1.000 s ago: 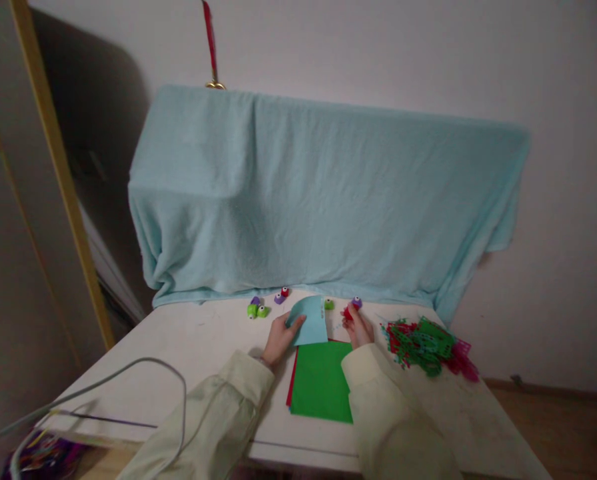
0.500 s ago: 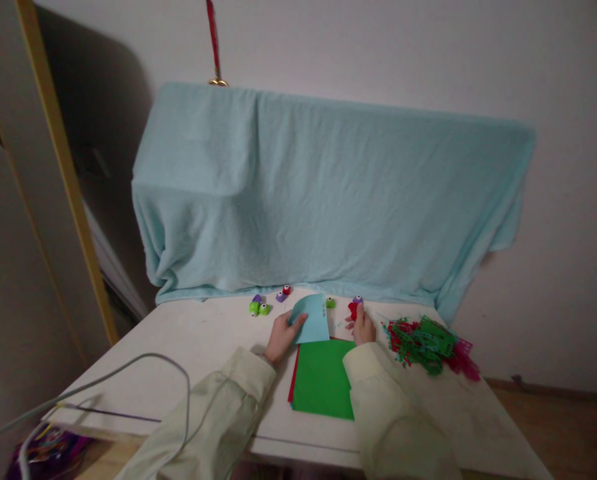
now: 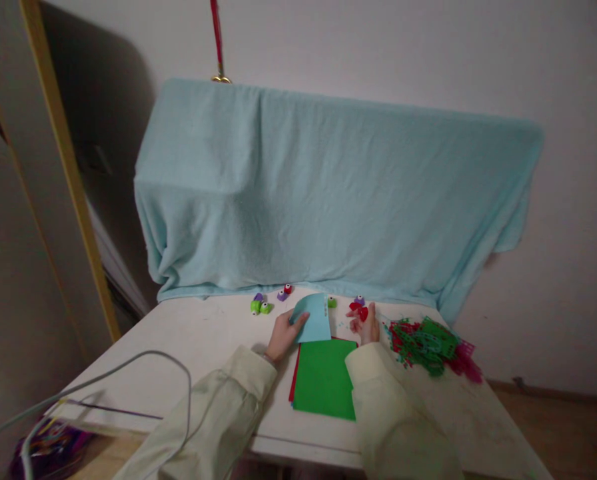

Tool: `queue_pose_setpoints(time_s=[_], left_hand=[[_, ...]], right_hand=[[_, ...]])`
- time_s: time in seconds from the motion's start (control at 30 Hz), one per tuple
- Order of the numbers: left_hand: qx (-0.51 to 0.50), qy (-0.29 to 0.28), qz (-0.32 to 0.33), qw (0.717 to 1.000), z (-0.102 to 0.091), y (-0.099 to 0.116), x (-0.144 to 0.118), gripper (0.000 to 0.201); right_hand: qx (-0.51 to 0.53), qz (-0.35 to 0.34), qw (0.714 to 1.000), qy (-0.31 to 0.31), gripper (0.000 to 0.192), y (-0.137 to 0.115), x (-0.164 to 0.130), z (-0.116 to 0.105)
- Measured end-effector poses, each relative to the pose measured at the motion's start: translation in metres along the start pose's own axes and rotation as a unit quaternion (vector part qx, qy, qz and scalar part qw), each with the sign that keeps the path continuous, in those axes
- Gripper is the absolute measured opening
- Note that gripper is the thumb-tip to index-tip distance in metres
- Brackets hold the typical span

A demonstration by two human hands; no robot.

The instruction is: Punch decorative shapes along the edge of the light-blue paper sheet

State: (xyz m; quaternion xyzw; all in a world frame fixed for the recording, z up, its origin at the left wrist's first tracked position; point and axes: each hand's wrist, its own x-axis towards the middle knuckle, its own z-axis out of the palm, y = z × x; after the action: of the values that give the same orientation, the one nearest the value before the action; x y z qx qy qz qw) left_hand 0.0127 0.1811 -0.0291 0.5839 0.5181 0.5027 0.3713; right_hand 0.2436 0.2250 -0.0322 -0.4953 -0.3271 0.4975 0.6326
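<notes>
Left hand (image 3: 282,335) fingers pinch light-blue paper (image 3: 312,318); right hand (image 3: 367,327) fingers grip red punch (image 3: 359,311); green sheet (image 3: 324,378) below.

We count two hands (image 3: 283,333) and one blue paper (image 3: 312,319). We see seven little punches (image 3: 260,307), one red in the right hand. One green sheet (image 3: 324,385), one scrap pile (image 3: 428,345), one blue blanket (image 3: 328,193).
</notes>
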Motion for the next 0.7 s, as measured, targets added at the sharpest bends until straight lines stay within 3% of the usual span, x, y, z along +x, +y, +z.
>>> queue_pose_setpoints(time_s=[0.13,0.27,0.43,0.7], left_hand=[[0.004,0.004,0.001,1.000,0.000,-0.001,0.000,0.049],[0.012,0.013,0.005,1.000,-0.001,-0.001,0.000,0.048],[0.008,0.011,-0.004,1.000,-0.001,-0.004,0.001,0.048],[-0.010,0.008,-0.016,1.000,0.000,-0.005,0.001,0.048]], right_hand=[[0.026,-0.032,0.999,-0.031,0.056,-0.008,-0.010,0.008],[0.004,-0.027,0.994,-0.109,0.046,-0.014,-0.023,0.016],[-0.075,0.014,0.983,-0.168,0.047,-0.016,-0.036,0.025],[-0.121,-0.002,0.969,-0.216,0.048,-0.015,-0.040,0.029]])
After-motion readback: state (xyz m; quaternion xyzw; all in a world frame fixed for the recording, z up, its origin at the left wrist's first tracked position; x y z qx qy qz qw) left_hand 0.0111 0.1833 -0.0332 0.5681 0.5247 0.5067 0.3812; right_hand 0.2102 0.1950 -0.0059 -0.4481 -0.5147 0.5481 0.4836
